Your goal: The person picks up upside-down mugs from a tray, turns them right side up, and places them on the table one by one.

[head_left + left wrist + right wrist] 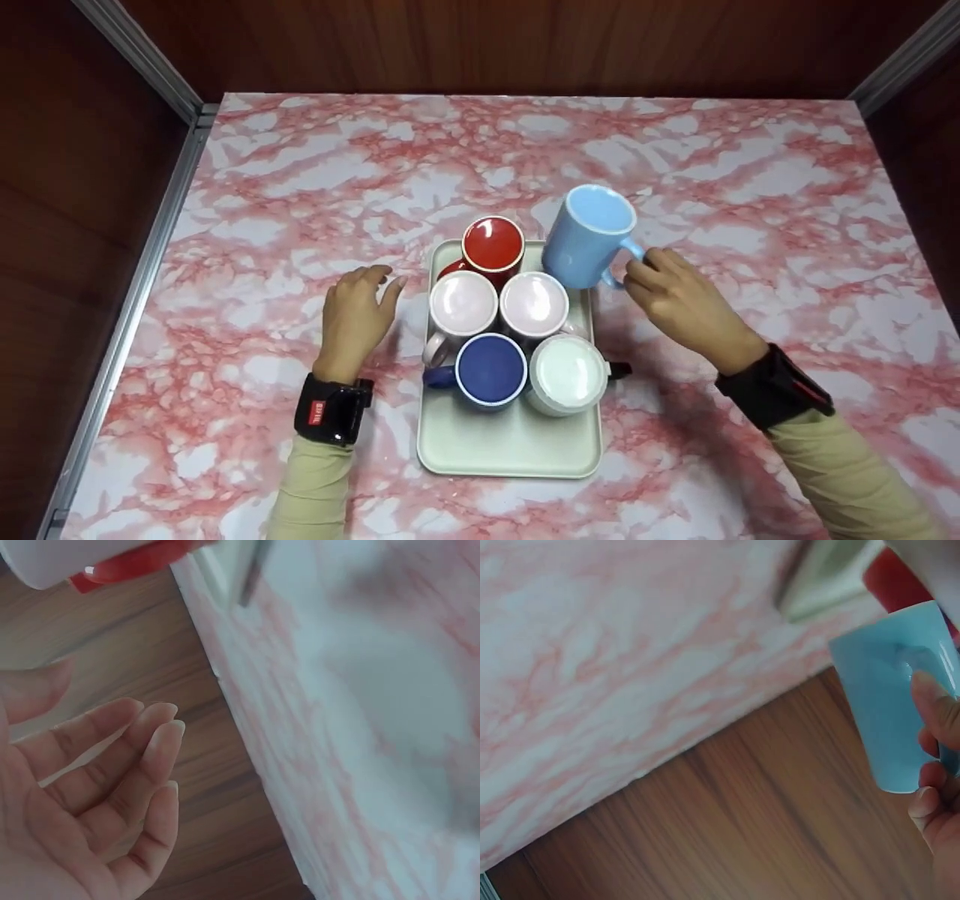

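By its handle, my right hand (679, 304) grips a light blue mug (589, 236), which leans a little over the far right corner of the pale tray (510, 450). In the right wrist view, thumb and fingers pinch the handle of that blue mug (892, 697). My left hand (358, 319) is beside the tray's left edge with relaxed fingers and nothing in it; the left wrist view shows its loosely bent fingers (112, 765). On the tray stand a red mug (493, 244), two pale pink mugs (463, 304), a dark blue mug (491, 371) and a white mug (568, 375) with a black handle.
The tray lies on a red and white marbled table (262, 247). The mugs stand close together toward its far end. A dark wood panel (525, 45) rises behind the table, with metal rails (157, 225) and more panels at the sides.
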Demonstrator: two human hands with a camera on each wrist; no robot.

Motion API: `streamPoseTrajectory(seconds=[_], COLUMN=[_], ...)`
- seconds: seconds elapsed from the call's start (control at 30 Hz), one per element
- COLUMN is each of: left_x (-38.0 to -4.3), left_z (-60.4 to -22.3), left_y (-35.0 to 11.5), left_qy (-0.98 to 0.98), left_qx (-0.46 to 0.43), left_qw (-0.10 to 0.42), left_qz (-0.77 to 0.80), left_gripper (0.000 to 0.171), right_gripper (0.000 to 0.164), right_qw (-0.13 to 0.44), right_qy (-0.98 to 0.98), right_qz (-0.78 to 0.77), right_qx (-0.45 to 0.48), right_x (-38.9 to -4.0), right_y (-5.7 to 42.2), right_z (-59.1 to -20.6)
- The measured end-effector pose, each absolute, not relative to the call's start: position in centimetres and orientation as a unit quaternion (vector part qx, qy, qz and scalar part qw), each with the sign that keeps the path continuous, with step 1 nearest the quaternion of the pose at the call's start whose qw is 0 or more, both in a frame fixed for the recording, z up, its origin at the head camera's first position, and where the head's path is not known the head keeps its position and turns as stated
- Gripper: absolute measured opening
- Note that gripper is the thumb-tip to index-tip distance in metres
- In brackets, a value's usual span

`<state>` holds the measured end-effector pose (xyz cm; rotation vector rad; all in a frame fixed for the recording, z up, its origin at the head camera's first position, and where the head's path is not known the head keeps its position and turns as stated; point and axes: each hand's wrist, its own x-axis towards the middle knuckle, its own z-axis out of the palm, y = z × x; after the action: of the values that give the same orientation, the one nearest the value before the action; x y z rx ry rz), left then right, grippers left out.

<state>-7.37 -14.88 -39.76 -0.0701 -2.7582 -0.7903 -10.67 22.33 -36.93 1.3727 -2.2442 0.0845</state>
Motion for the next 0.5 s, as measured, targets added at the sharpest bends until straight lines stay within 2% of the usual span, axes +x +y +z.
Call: streamPoseTrajectory(seconds=[0.1, 0.27, 0.33, 0.5], left_x=[-7.1, -6.5, -6.2, -5.3], left_z=[-38.9, -37.5, -37.0, -35.3], left_y=[-14.2, -12.6, -11.6, -8.7], left_qy=[-0.941, -0.924, -0.918, -0.900], left_qx=[-0.031, -0.063, -0.083, -0.152], left_qw=[0.149, 0.154, 0.145, 0.090], left_qz=[-0.301, -0.345, -0.360, -0.399], left_gripper=[0.025, 0.019, 0.017, 0.016], right_gripper=[0.027, 0.015, 0.017, 0.008], right_qw=[0.275, 0.299, 0.311, 0.340], right_qy=[-0.827, -0.823, -0.815, -0.787], right_qz=[0.094, 0.222, 0.266, 0.352], right_qx=[0.481, 0.428, 0.410, 0.376], right_x=[-10.1, -9.0, -8.4, -7.4], right_y=[22.3, 21.4, 20.7, 18.5], right_z=[-36.0, -34.9, -34.7, -34.6])
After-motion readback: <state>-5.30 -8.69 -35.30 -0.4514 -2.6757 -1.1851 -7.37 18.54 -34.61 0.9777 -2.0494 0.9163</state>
